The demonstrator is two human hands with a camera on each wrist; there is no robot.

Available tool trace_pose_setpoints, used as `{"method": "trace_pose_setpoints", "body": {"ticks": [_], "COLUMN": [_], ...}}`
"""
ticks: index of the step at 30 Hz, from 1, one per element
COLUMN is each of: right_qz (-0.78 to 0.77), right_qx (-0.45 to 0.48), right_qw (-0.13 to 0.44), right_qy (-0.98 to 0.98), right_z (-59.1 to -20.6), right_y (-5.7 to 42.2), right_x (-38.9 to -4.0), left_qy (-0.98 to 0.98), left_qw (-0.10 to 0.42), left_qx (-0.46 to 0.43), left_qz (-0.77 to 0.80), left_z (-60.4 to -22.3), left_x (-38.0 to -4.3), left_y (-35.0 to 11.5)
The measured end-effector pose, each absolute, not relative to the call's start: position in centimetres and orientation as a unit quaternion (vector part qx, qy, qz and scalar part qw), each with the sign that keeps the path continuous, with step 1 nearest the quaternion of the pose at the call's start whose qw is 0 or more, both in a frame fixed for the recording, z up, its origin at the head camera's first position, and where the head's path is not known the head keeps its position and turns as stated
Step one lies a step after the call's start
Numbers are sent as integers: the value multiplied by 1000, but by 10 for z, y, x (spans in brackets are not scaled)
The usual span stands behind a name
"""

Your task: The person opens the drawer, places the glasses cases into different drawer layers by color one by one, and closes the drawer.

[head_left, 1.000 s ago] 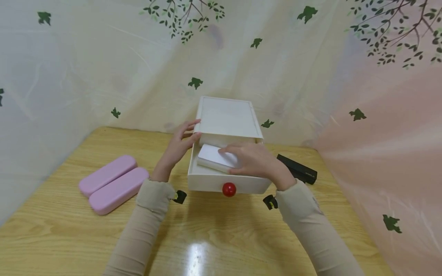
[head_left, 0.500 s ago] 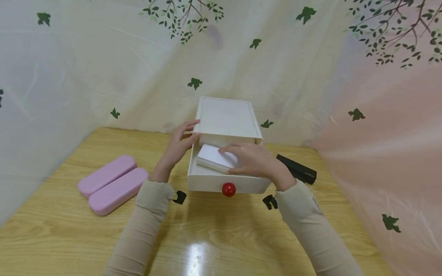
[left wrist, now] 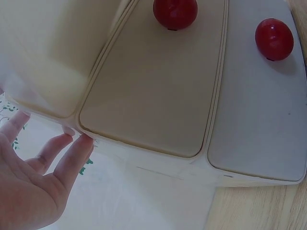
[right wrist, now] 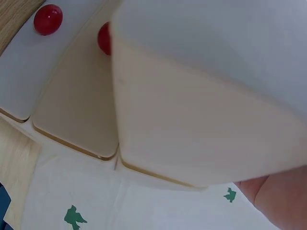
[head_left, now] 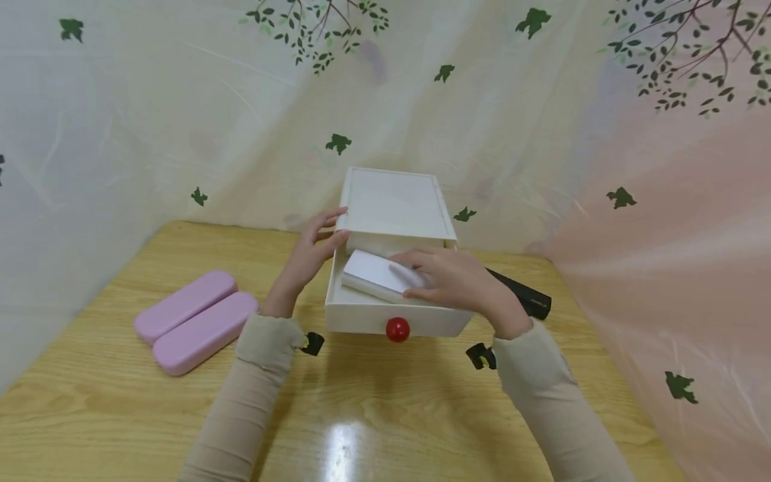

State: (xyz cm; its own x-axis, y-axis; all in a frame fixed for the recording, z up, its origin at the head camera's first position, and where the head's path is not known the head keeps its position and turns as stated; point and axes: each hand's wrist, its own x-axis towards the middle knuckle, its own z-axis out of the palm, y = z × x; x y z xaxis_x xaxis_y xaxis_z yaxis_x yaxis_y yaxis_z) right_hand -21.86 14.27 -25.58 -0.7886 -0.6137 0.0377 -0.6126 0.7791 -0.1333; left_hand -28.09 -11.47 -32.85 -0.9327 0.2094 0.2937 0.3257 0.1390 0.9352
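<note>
A white drawer cabinet [head_left: 397, 204] stands at the back of the table, its top drawer [head_left: 355, 319] pulled out. Inside that drawer lies a white rectangular box [head_left: 375, 273], slightly askew. Over the box's right end is my right hand [head_left: 460, 284], fingers extended and thumb near the front edge; whether they still touch it is unclear. Fingertips of my left hand [head_left: 308, 258] rest against the cabinet's left side. The left wrist view shows lower drawers with red knobs [left wrist: 175, 10], both pushed in. Only part of the right hand [right wrist: 283, 196] appears beneath the drawer in the right wrist view.
Left of the cabinet lies a pink case [head_left: 205, 328] of two long rounded halves. A long black box [head_left: 530, 298] sits to the right, partly behind my right arm. A patterned curtain [head_left: 397, 100] hangs close behind the wooden table [head_left: 385, 415].
My right hand has slid a little to the right along the white box, its thumb and fingers drawing back. The box stays in the drawer, and my left hand stays put.
</note>
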Motion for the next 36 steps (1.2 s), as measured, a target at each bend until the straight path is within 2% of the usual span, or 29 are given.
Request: {"method": "trace_pose_setpoints", "body": {"ticks": [4,12,18,29,36], "right_qz": [-88,-152,-214,-302,-345], "right_qx": [-330,-387,-416,-438,-401], "right_qw": [-21,-129,-170,-142,-117], "right_qy": [939,900,867,835,840], "right_z": [-252,-248,-248,-253,-267], "right_y": [148,158,158,149,146], "right_x": [-213,-199,-184,-162,-150], "left_qy": [-755,-754,-755,-757,-756], "left_qw": [49,48,47,47,46], "left_qx": [-181,-180,-183,-183,-184], "left_qz": [-628,-630,-628,-626,-626], "left_z": [-329,-328,-327,-329,-330], "left_x": [-280,-280,-280,-280,-281], "left_y": [-116,-115,-116,-116,-116]}}
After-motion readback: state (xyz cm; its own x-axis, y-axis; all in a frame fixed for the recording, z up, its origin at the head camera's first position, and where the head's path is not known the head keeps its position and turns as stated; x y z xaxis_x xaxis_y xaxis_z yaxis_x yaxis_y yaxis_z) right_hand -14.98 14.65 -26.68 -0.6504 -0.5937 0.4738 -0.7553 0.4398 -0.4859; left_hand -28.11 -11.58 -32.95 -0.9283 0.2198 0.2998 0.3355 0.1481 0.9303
